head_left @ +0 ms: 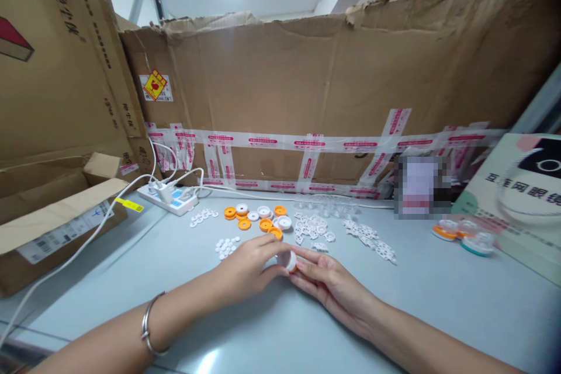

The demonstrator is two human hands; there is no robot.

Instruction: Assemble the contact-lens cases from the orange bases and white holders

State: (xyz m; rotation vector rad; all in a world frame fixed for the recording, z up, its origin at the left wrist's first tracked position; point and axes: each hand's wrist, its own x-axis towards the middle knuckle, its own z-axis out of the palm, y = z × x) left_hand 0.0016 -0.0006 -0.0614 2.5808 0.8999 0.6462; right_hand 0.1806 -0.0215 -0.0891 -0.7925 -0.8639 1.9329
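Note:
Between my two hands, over the front of the table, is a small round white and orange plastic part (287,261), tilted on its edge. My left hand (252,263) grips it from the left with fingers and thumb. From the right, my right hand (326,280) pinches its orange side; the fingers hide part of it. Just beyond lie several orange rings (265,224) and white round caps (284,222). Small white discs (227,247) are heaped left of them. White perforated plastic pieces (312,227) lie to the right, with more lattice pieces (371,239) farther right.
Clear plastic parts (326,207) stand at the back. Assembled round pieces (477,242) sit at the right beside a printed box (521,198). A power strip (170,200) with white cables is at the back left, near an open carton (61,222). Tall cardboard (272,82) walls the rear.

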